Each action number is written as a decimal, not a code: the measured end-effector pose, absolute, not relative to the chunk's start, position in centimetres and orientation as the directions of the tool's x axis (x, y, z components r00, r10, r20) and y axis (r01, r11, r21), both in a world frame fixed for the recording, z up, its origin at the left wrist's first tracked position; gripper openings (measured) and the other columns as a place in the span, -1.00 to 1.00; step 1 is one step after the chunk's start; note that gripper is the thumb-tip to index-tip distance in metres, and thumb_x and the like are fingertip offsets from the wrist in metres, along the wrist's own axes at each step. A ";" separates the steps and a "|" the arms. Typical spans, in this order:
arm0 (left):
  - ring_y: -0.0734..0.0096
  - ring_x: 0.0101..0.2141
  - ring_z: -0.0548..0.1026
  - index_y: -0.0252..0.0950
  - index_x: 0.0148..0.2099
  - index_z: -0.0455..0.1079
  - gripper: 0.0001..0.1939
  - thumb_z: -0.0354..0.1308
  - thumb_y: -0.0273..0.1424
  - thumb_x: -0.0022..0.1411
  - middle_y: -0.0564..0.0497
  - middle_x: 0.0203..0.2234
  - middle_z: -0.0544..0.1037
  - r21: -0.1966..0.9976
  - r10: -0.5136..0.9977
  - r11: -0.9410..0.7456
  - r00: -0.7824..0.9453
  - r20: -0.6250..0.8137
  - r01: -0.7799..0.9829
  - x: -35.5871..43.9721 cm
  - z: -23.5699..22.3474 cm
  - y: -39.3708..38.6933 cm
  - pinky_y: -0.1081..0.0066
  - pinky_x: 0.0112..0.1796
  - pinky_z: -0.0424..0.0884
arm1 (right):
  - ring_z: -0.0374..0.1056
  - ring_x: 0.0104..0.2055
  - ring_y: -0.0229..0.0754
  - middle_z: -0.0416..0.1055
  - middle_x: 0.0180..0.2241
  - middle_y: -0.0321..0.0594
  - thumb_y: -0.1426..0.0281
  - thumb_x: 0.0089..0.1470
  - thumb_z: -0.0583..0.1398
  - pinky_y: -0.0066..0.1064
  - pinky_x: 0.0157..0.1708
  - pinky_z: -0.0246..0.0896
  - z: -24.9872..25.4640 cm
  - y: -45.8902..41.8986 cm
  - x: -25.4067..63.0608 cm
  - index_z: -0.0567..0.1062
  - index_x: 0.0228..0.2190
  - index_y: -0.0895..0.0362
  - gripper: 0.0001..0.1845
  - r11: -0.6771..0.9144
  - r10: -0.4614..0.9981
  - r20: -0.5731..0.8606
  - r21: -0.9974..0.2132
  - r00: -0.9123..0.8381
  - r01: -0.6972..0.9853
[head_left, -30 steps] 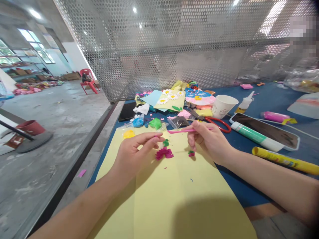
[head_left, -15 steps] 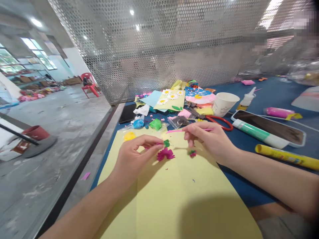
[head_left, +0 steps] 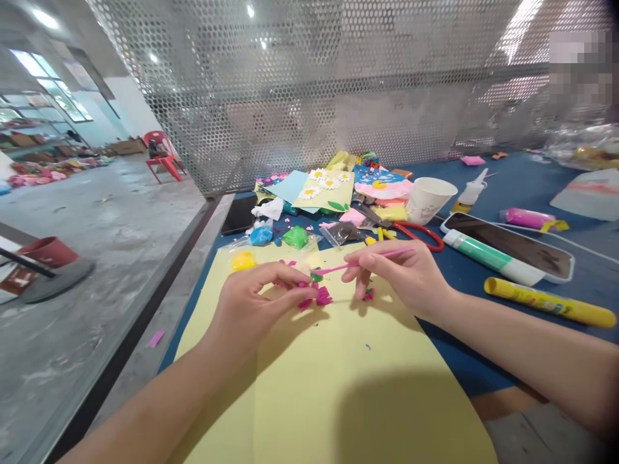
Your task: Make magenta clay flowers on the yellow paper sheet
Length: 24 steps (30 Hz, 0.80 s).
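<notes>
**Magenta clay flower** lying on a yellow card sheet, its petals partly beneath the fingertips of the left hand. The left hand is closed in a pinch on a small pink piece, mostly hidden by the fingers. The right hand grips a slender pink modelling stick between thumb and fingers, its tip reaching toward the left hand. Near the flower on the sheet: a green clay bit and a small magenta clay bit. Towards the sheet's far edge: a yellow clay ball. Just beyond that edge: a bagged green clay lump and red-handled scissors. To the sheet's right, on a blue table: a yellow glue stick.
</notes>
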<state>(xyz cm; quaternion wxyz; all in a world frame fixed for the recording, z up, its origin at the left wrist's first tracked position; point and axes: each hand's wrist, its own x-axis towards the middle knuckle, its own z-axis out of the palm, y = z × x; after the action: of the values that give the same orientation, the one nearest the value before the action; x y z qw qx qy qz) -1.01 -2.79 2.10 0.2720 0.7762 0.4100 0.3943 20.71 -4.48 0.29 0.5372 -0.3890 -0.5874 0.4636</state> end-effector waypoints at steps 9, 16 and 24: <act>0.31 -0.37 0.60 -0.08 -0.35 0.61 -0.88 0.24 -0.25 0.14 0.07 -0.43 0.66 0.610 0.766 -0.643 0.410 0.495 0.463 -1.5 1.2 -2.4 0.40 -0.29 0.51 | 0.47 -0.55 -0.23 0.58 -0.44 -0.21 0.28 0.09 0.25 -0.44 -0.59 0.44 0.2 -4.9 20.5 0.65 -0.43 0.09 -0.81 0.337 0.925 0.327 -0.942 -0.195 0.016; 0.31 -0.38 0.59 -0.09 -0.34 0.60 -0.84 0.21 -0.21 0.18 0.06 -0.43 0.66 0.564 0.731 -0.682 0.448 0.514 0.466 -1.5 1.3 -2.4 0.38 -0.28 0.50 | 0.47 -0.52 -0.22 0.58 -0.45 -0.23 0.34 0.09 0.24 -0.41 -0.53 0.45 0.1 -5.2 20.4 0.65 -0.42 0.04 -0.84 0.363 0.916 0.347 -0.930 -0.202 0.049; 0.27 -0.35 0.60 -0.08 -0.34 0.60 -0.86 0.23 -0.23 0.17 0.05 -0.42 0.66 0.588 0.740 -0.672 0.436 0.512 0.451 -1.4 1.4 -2.5 0.33 -0.26 0.51 | 0.45 -0.46 -0.19 0.57 -0.43 -0.20 0.32 0.15 0.19 -0.36 -0.48 0.41 0.2 -5.4 20.9 0.64 -0.38 0.04 -0.80 0.453 0.879 0.422 -0.885 -0.220 0.112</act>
<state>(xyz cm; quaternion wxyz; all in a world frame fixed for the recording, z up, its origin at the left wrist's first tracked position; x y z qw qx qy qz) -1.43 -2.53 1.36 0.1853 0.8267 0.3601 0.3906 20.86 -5.37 0.17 0.5084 -0.3624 -0.6840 0.3772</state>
